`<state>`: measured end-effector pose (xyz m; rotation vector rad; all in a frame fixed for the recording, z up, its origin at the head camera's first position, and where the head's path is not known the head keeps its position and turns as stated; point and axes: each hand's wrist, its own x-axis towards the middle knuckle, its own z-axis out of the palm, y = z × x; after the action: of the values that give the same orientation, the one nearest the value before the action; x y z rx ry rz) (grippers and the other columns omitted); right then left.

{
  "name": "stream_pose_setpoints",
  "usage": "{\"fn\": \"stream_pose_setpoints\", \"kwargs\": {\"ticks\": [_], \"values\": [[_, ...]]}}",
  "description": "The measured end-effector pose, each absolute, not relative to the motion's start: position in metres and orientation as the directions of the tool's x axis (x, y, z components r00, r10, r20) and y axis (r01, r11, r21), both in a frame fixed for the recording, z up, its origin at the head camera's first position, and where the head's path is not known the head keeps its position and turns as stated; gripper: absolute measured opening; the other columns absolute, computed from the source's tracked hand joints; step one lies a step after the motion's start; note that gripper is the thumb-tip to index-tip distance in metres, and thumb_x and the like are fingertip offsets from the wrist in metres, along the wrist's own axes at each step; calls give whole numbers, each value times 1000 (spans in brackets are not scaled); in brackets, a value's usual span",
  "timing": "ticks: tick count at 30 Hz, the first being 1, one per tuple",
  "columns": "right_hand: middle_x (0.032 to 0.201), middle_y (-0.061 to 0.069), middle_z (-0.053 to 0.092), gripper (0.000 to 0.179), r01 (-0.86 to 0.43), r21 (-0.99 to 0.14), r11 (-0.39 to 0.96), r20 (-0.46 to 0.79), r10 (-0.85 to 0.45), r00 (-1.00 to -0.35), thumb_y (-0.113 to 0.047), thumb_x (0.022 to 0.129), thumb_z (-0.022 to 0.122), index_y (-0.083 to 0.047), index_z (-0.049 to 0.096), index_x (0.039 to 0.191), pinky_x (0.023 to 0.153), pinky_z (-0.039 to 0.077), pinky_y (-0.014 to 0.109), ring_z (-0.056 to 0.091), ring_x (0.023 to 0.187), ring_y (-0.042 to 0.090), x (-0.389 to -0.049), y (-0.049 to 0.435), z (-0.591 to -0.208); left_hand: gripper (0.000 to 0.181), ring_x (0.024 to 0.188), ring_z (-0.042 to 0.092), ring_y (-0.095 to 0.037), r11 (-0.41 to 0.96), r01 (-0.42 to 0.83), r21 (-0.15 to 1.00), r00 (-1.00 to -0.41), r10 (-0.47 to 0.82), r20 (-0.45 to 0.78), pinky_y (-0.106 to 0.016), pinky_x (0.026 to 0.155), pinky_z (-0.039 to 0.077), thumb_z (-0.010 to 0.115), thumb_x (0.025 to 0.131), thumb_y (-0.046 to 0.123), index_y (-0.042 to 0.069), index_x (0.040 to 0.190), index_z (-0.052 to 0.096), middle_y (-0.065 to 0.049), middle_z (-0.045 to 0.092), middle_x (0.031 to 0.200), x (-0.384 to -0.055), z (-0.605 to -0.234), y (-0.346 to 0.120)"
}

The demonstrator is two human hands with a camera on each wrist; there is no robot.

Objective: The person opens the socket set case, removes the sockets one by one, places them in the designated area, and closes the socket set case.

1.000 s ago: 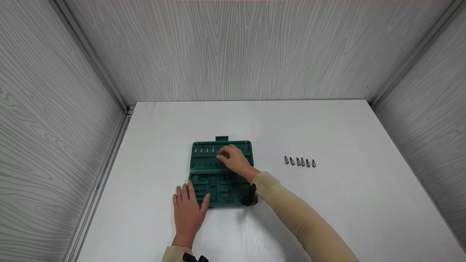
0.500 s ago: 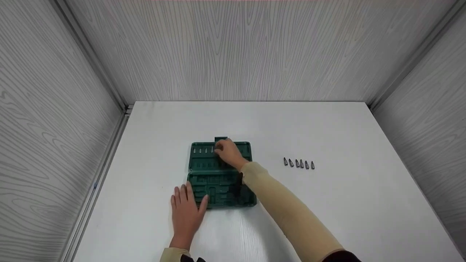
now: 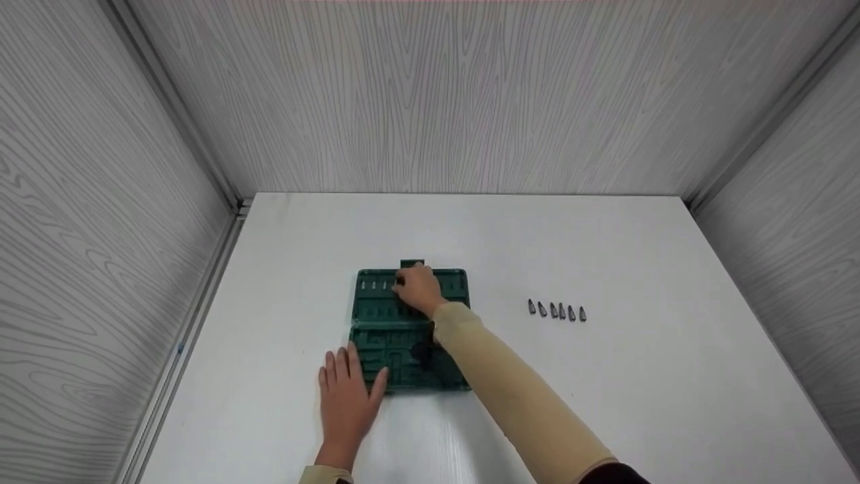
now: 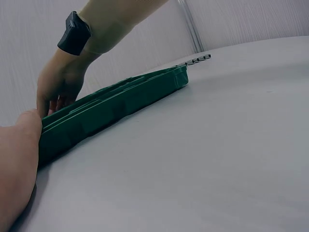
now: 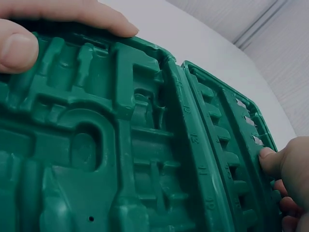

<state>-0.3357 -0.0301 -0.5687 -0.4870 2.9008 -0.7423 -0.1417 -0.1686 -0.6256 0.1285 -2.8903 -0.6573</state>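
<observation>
An open green plastic bit case (image 3: 376, 309) lies flat on the white table. My left hand (image 3: 346, 407) rests along its lower left edge, fingers straight and thumb spread. In the right wrist view that hand's fingers (image 5: 108, 19) lie over the rim. My right hand (image 3: 419, 289) reaches into the far half, at the row of small silver bits (image 3: 374, 285). There, its thumb (image 5: 271, 162) touches the row just past the visible bits (image 5: 249, 121), with the other fingers curled. Whatever may be between thumb and fingers is hidden.
Several dark metal bits (image 3: 557, 310) lie in a row on the table (image 3: 638, 376), right of the case. The near half of the case has moulded hollows. Grey wood-grain panels (image 3: 443, 101) stand behind and at both sides.
My right hand has moved slightly left and farther into the case's far half, reaching the bit row. My left hand keeps its place on the case edge. The head view has shifted slightly.
</observation>
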Motion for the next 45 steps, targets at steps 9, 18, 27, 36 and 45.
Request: {"fn": "stream_pose_setpoints", "kwargs": {"ticks": [9,18,27,36,45], "values": [[110,10,55,28,-220,-529,819,-64,-297,-953,-25,91,62,-10,61,115,85,43,40,50,101,25,-337,-31,-572,87,136,17,-39,902,-29,432,-974,-123,192,-53,108,11,31,90,66,0,146,25,-25,33,142,-142,-631,-169],[102,6,54,18,-242,-573,783,-8,-300,-954,-22,91,62,-14,56,106,79,40,40,46,90,24,-335,-33,-576,87,137,15,-38,901,-35,432,-976,-124,178,-52,108,10,30,90,67,0,146,24,-24,31,144,-142,-631,-171],[101,2,60,18,-219,-604,766,24,-257,-966,-24,91,62,-14,67,105,89,38,42,49,97,22,-337,-32,-584,89,137,14,-37,903,-45,427,-978,-127,167,-51,109,10,27,89,68,1,147,22,-24,30,144,-142,-630,-171],[99,3,59,16,-130,-781,611,45,-152,-987,-21,92,61,-11,66,102,89,39,39,52,94,21,-331,-28,-588,89,137,15,-37,903,-46,426,-980,-123,154,-51,109,9,26,89,68,0,146,22,-24,30,144,-140,-631,-167],[102,6,58,17,-113,-913,391,50,-169,-984,-18,91,61,-5,62,102,80,45,31,53,91,17,-340,-18,-584,87,136,17,-38,906,-27,423,-973,-121,196,-51,108,11,29,90,66,0,146,24,-25,31,143,-141,-632,-169]]}}
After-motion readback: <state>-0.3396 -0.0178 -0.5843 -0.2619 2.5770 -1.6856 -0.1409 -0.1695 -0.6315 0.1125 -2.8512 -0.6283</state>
